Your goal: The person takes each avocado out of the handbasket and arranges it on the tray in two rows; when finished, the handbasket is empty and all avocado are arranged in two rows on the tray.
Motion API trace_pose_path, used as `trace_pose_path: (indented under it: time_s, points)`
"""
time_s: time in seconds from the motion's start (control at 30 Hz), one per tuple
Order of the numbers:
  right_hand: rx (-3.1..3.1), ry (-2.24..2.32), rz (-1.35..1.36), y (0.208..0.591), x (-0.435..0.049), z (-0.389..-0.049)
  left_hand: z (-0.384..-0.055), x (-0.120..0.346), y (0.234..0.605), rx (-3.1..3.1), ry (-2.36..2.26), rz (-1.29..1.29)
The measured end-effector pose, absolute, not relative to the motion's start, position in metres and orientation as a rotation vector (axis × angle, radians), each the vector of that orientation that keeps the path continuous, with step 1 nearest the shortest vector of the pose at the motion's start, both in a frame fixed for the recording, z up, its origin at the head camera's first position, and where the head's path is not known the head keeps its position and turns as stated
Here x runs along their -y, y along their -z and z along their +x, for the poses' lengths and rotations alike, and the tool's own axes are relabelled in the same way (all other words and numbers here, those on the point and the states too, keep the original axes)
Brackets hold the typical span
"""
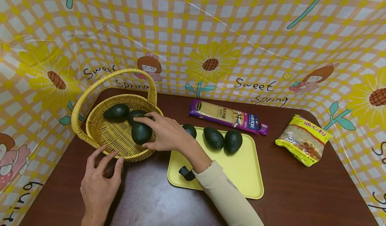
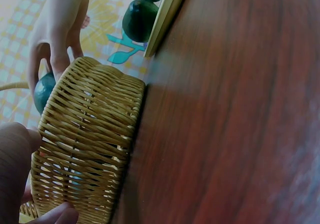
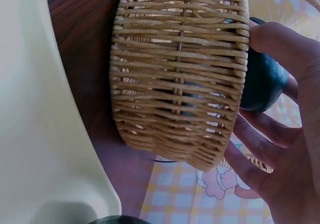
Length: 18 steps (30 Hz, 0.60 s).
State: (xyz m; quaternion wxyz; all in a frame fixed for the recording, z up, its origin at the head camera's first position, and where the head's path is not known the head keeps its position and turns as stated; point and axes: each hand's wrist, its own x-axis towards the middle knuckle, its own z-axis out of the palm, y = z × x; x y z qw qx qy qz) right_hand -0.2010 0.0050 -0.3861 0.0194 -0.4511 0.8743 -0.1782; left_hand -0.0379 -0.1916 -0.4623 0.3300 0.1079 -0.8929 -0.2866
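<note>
My right hand (image 1: 167,132) reaches over the near right rim of a yellow wicker basket (image 1: 99,137). It holds a dark green avocado (image 1: 141,134) between thumb and fingers, inside the basket. In the right wrist view this avocado (image 3: 262,82) shows past the rim, thumb on one side. Another avocado (image 1: 117,112) lies at the basket's left, and one more (image 1: 135,114) sits behind the held one, partly covered by my fingers. My left hand (image 1: 101,182) has its fingers spread, fingertips touching the basket's near rim; its thumb (image 2: 20,139) shows at the rim in the left wrist view.
A yellow tray (image 1: 241,179) right of the basket carries three avocados along its far side. A small black object (image 1: 186,173) overlaps the tray beside my right sleeve. Behind lie a pasta pack (image 1: 223,115) and a small purple packet (image 1: 263,129); a noodle bag (image 1: 304,139) lies right.
</note>
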Motion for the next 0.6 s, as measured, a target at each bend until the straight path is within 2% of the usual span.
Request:
trace_pose_path:
  time_s: [0.6]
  points:
    - [-2.732,0.640,-1.375,0.382,-0.024,-0.194,-0.039,0.193,0.463,2.336,0.759,0.294]
